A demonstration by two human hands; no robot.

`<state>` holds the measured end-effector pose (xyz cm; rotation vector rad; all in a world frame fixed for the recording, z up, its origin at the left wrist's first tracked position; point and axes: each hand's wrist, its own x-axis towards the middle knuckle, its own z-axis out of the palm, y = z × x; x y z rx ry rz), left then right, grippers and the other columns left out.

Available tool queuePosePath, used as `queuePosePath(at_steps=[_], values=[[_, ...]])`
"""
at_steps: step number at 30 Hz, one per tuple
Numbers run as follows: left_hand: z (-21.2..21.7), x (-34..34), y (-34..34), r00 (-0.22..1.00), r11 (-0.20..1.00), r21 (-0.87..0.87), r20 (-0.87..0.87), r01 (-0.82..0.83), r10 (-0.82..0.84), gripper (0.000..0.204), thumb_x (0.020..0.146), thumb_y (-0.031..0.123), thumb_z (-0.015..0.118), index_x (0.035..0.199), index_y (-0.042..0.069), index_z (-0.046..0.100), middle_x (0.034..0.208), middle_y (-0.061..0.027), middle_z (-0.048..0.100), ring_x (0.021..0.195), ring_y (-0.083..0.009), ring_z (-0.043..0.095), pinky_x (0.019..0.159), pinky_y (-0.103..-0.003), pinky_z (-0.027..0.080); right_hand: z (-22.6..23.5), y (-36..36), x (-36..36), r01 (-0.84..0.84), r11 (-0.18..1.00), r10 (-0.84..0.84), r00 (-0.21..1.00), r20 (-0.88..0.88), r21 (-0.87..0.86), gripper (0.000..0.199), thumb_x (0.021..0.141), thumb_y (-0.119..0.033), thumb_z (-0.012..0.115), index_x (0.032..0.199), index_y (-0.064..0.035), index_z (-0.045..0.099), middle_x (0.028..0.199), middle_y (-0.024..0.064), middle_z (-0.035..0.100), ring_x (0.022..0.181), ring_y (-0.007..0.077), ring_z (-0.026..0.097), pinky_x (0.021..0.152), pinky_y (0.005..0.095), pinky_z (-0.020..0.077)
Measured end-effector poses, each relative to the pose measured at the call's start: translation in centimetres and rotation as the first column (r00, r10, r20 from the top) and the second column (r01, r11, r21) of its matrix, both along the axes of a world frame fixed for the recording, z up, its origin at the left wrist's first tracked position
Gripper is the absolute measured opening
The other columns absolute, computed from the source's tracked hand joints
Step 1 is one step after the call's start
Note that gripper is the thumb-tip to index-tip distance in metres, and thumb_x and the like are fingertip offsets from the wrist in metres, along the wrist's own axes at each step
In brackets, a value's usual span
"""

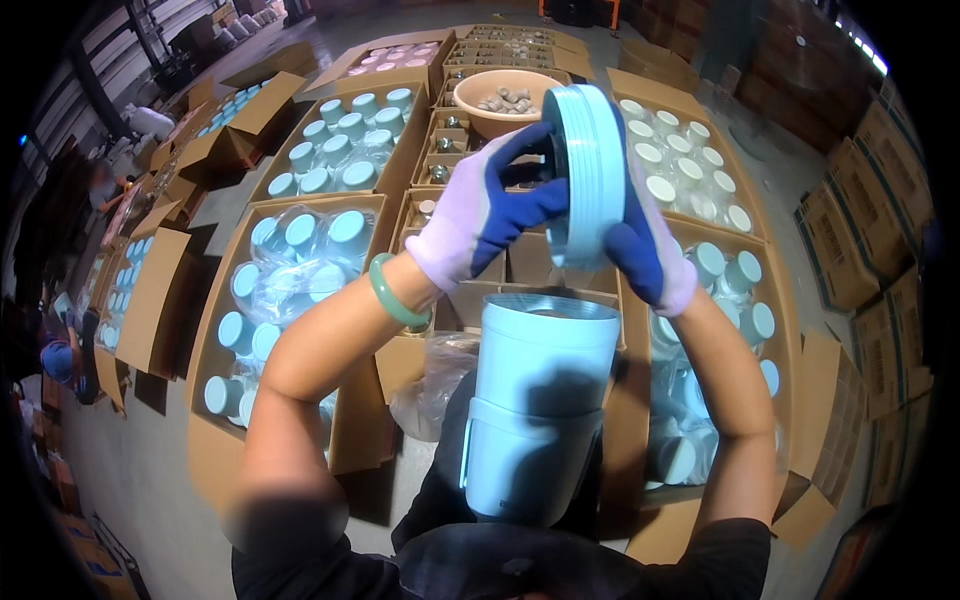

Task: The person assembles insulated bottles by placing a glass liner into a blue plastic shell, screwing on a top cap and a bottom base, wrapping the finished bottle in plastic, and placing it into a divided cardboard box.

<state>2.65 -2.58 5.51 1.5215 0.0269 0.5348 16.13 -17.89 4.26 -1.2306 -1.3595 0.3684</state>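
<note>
Between my gloved hands I hold a round light-blue lid with a ridged rim, tipped up on its edge. My left hand has its blue-coated fingers bent against the lid's darker inner side. Pressed to the outer face is my right hand, its thumb near the lower edge and its other fingers mostly hidden behind the lid. Below them a tall light-blue canister stands open-topped, close to my body, with a shadow across its front. Its inside shows only as a dark strip.
Cartons of blue-capped containers in plastic wrap flank me on the left and right. A carton of white-capped ones lies farther right. Ahead is a peach basin of small pieces. Stacked cartons line the right; people work far left.
</note>
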Motion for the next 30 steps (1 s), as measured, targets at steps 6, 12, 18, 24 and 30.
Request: queuePosePath(at_steps=[6,12,18,24,30], values=[[-1.9,0.3,1.7,0.896,0.120,0.904,0.425,-0.411,-0.132,0.075,0.071,0.013,0.084,0.138,0.007,0.053,0.133,-0.0201,0.051,0.122,-0.0411,0.051,0.104,-0.045,0.043,-0.9,0.1,3.1,-0.531,0.803,0.539,0.448,-0.713,0.273,0.047,0.106,-0.032,0.047,0.141,-0.0003,0.049,0.135,0.0137,0.058,0.121,0.0200,0.058,0.105,0.0318,0.0451],[-3.4,0.1,2.3,0.851,0.455,0.749,0.524,-0.482,0.039,0.065,0.085,0.016,0.076,0.142,0.005,0.047,0.136,-0.0177,0.052,0.127,-0.0340,0.048,0.108,-0.045,0.039,1.9,-1.5,2.6,0.026,0.990,-0.042,0.993,-0.113,-0.140,0.051,0.093,-0.022,0.063,0.137,0.0016,0.054,0.123,0.0102,0.066,0.110,0.0136,0.061,0.097,0.0291,0.0484],[-12.7,-0.1,3.7,0.978,0.946,-0.248,0.066,0.207,-0.197,0.062,0.106,0.041,0.039,0.155,0.004,0.026,0.154,-0.0177,0.037,0.140,-0.0276,0.040,0.116,-0.039,0.032,-0.5,-2.6,3.5,-0.157,0.836,0.260,0.957,0.128,-0.525,0.060,0.083,-0.011,0.075,0.139,-0.0036,0.056,0.132,0.0080,0.064,0.117,0.0149,0.058,0.103,0.0313,0.0460],[-13.9,-1.8,1.4,0.987,0.961,-0.225,0.022,0.162,-0.161,0.050,0.106,0.033,0.044,0.146,0.003,0.042,0.142,-0.0157,0.052,0.133,-0.0252,0.050,0.114,-0.038,0.038,-1.9,-4.2,2.5,-0.287,0.760,0.242,0.958,-0.156,-0.583,0.052,0.089,-0.015,0.070,0.138,-0.0052,0.058,0.128,0.0067,0.066,0.115,0.0131,0.059,0.099,0.0302,0.0480],[-12.5,-3.3,1.0,0.997,0.984,0.161,-0.015,0.072,-0.071,0.034,0.098,0.012,0.053,0.131,0.002,0.057,0.131,-0.0121,0.059,0.121,-0.0225,0.059,0.106,-0.035,0.045,-2.9,-4.6,2.1,-0.260,0.816,0.232,0.965,-0.119,-0.516,0.053,0.085,-0.018,0.075,0.133,0.0009,0.061,0.126,0.0099,0.068,0.105,0.0149,0.064,0.087,0.0288,0.0535]])
